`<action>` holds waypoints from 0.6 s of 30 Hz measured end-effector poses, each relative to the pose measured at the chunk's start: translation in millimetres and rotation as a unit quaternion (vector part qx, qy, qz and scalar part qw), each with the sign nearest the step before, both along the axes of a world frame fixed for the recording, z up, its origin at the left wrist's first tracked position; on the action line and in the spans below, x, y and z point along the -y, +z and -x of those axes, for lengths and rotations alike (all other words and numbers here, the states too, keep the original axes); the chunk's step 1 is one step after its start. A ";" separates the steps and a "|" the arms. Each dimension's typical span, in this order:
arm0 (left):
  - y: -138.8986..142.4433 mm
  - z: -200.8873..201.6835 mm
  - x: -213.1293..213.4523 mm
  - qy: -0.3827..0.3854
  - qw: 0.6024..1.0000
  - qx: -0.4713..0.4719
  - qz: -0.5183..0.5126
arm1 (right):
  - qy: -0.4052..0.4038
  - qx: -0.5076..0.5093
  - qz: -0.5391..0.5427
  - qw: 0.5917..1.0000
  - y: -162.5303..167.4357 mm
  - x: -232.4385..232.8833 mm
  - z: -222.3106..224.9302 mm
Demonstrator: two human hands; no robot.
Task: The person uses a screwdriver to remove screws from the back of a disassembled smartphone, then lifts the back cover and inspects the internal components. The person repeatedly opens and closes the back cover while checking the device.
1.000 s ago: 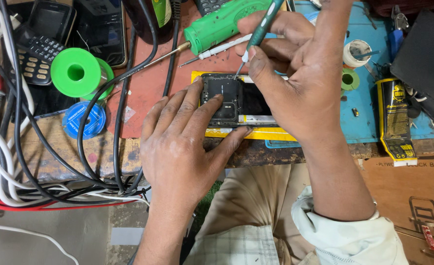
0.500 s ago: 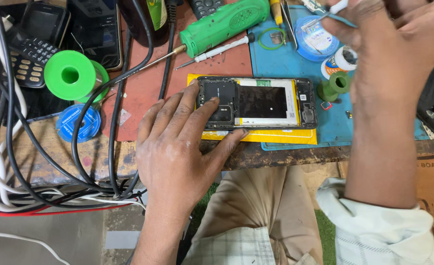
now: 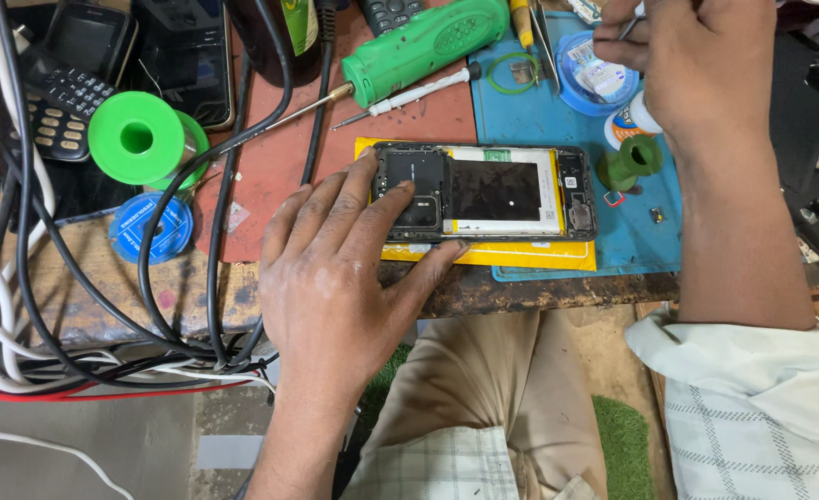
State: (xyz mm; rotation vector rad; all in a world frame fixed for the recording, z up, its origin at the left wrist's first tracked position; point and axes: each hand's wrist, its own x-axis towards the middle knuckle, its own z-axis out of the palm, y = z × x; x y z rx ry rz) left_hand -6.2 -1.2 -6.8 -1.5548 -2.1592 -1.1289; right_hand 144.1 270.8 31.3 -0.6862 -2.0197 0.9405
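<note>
The left hand [image 3: 335, 268] lies flat and open, fingers spread over one end of the opened phone [image 3: 483, 193], pinning it to the worktop [image 3: 409, 111]; the phone rests on a yellow pad [image 3: 511, 255] near the front edge, back cover off. The right hand [image 3: 696, 65] is closed around a thin metal tool [image 3: 630, 26] over a small blue tin [image 3: 593, 83], well apart from the phone. If the left hand eases, the phone could slide off the edge, since it lies so close to it; the black cables [image 3: 215, 231] could snag a sleeve. The surface is worn reddish wood, part covered by a blue mat [image 3: 558, 130], crowded with a green spool [image 3: 136, 137] and a green-handled tool [image 3: 428, 46].
</note>
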 end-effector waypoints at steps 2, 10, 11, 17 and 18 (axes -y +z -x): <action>0.0 -0.1 0.5 -0.001 1.000 -0.001 0.001 | 0.015 0.015 0.001 1.000 -0.4 -1.7 -0.3; 1.0 -0.3 0.1 -0.003 1.000 0.001 0.002 | 0.044 0.005 0.031 0.999 -8.7 -24.6 -9.0; 1.1 -0.4 0.3 -0.004 1.000 0.002 0.002 | 0.064 -0.002 0.009 0.998 -11.6 -27.4 -11.8; 0.5 -0.8 0.5 -0.005 1.000 0.006 -0.001 | -0.004 0.077 -0.080 0.994 -2.7 -29.3 -33.5; 0.4 -0.8 0.7 -0.006 1.000 0.006 -0.001 | -0.034 0.142 -0.099 0.984 3.4 -23.4 -36.7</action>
